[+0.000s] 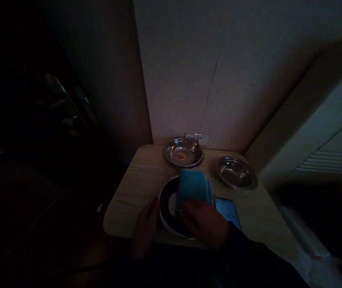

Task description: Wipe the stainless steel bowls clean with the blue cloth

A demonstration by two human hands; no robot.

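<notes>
A round metal bowl (168, 204) sits near the front edge of the wooden table, its inside mostly dark with a paler patch in the middle. At its left side my left hand (145, 227) grips the rim, with some fingers out of sight. My right hand (204, 222) is closed on a folded teal cloth (192, 186), which covers the right part of the bowl. Just right of that hand lies a phone (227, 211) with a lit screen, partly hidden by my wrist.
Shiny metal bowls (183, 153) stand at the table's back, below a wall socket (197, 138). More metal bowls (237, 173) are stacked at the right of the table (125, 200). A dark door with a metal handle (58, 103) is at the left. The room is dim.
</notes>
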